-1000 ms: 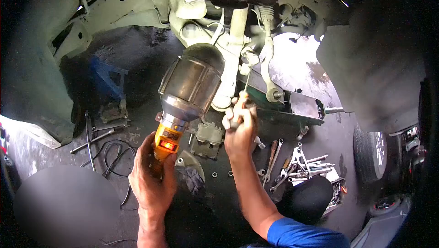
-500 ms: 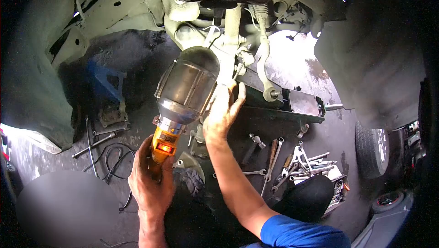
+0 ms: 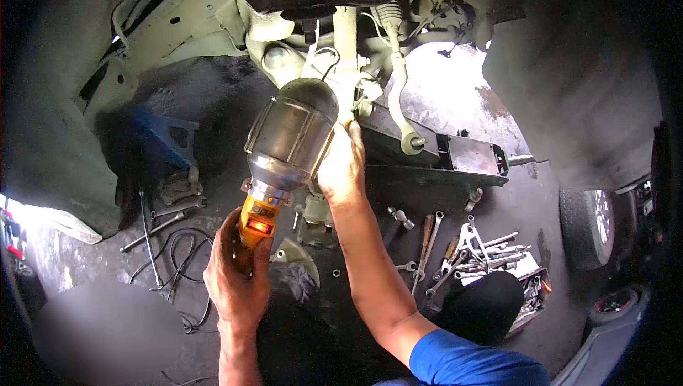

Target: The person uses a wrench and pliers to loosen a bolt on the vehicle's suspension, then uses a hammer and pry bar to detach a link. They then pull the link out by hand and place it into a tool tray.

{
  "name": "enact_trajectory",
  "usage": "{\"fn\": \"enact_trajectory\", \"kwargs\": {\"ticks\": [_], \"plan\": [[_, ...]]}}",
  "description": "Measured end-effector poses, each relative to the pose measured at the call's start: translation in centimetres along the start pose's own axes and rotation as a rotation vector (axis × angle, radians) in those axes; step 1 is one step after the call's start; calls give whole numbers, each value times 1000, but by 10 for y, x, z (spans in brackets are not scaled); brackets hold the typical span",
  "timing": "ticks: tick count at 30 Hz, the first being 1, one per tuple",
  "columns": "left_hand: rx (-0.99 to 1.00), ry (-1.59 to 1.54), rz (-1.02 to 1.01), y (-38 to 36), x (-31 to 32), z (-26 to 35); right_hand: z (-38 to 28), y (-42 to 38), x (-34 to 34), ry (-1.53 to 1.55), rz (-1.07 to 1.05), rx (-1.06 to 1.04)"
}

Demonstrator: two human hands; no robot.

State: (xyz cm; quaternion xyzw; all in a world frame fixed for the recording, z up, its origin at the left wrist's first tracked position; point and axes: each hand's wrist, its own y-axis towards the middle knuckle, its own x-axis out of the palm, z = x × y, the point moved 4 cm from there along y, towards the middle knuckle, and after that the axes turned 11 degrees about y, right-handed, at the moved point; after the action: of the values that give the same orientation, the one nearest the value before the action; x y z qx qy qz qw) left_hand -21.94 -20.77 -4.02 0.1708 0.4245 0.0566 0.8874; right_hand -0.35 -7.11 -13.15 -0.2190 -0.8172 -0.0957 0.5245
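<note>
My left hand [image 3: 240,265] is wrapped around the orange handle of a caged work light [image 3: 292,133], which is held upright with a slight tilt to the right. A red switch glows on its handle. Just behind the lamp's right side, my right hand [image 3: 343,165] reaches up to the brightly lit suspension parts [image 3: 346,87]. Its fingers look drawn together at the lower end of those parts; the lamp and glare hide what is in them. To the right of that hand, a tie rod [image 3: 400,94] hangs with its end free.
Below the tie rod stands a floor jack [image 3: 466,158]. Wrenches [image 3: 427,247], a hammer [image 3: 400,219] and a tool tray [image 3: 530,300] lie at lower right. A blue stand [image 3: 174,137] and black cable [image 3: 174,258] are at left. Fender panels [image 3: 569,94] close in both sides.
My right hand's fingers have drawn in from spread to closer together, and the hand sits further behind the lamp. The car parts overhead have shifted slightly left in view.
</note>
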Motion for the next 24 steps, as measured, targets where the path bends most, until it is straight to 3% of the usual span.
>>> {"fn": "enact_trajectory", "kwargs": {"ticks": [5, 7, 12, 15, 16, 20, 24], "plan": [[35, 26, 24, -2, 3, -2, -7, -1, -2, -20, 7, -30], [34, -34, 33, 2, 6, -5, -28, -15, 9, -41, -122, 91], [33, 66, 17, 5, 4, -9, -24, -15, 7, -74, -2, 80], [-55, 22, -29, 8, 2, -14, -45, -23, -2, -1, -61, 186], [10, 76, 5, 8, -2, -16, -45, -25, -3, 4, -77, 232], [25, 64, -14, 12, -2, -31, -29, -18, -12, -4, -193, 105], [25, 20, -27, 18, 8, -29, -28, -32, 7, -165, 75, -103]]}}
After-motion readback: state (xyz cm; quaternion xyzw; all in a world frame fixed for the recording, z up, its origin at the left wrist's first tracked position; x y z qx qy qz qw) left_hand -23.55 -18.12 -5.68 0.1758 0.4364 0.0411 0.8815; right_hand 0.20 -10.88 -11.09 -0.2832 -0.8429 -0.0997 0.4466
